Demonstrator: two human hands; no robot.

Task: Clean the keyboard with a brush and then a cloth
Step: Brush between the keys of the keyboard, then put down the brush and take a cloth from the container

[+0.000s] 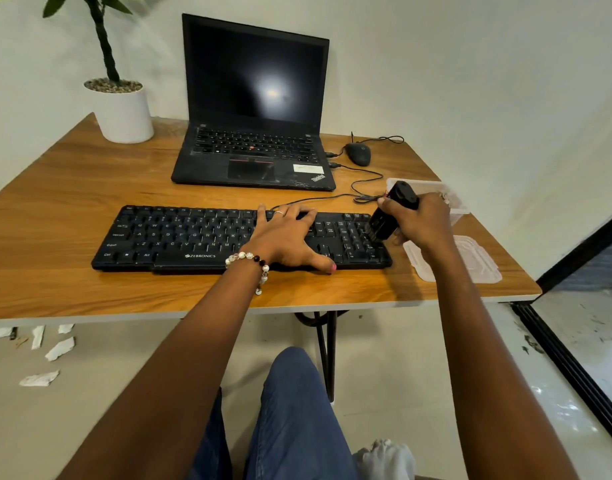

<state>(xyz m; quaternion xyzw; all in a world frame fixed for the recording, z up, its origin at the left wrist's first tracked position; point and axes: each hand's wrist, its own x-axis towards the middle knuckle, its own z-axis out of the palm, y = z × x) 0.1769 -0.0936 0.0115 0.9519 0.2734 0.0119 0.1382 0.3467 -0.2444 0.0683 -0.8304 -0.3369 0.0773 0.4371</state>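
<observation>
From the head view, the black keyboard [207, 237] lies flat near the front edge of the wooden table [72, 188], its long side running left to right, in front of an open laptop [254, 109] whose screen is dark. The left hand [285, 235] lies spread over the middle-right keys, fingers straight and reaching to the far rim, thumb down at the near edge: it presses the board in place and grips nothing. The right hand [420, 220] is wrapped round the black brush [389, 216], fingers curled about its body, with the bristle end tipped down onto the number pad at the keyboard's right end.

The keyboard looks like a light, stiff plastic slab that would slide on the smooth tabletop under a sideways stroke, so a flat palm on top seems the right way to steady it (its thin cable [363, 178] runs off the far edge to the laptop and could tug if the board shifts). The keycaps are small and likely to rock or pop if levered, so short light strokes along the rows seem safer than digging. The brush seems chunky and rigid, best held round its middle as it is now, bristles being the only soft part.

Just right of the keyboard lie a clear plastic lid [477, 261] and, behind the right hand, a clear tub [436, 188]. No cloth can be made out on the table.
</observation>
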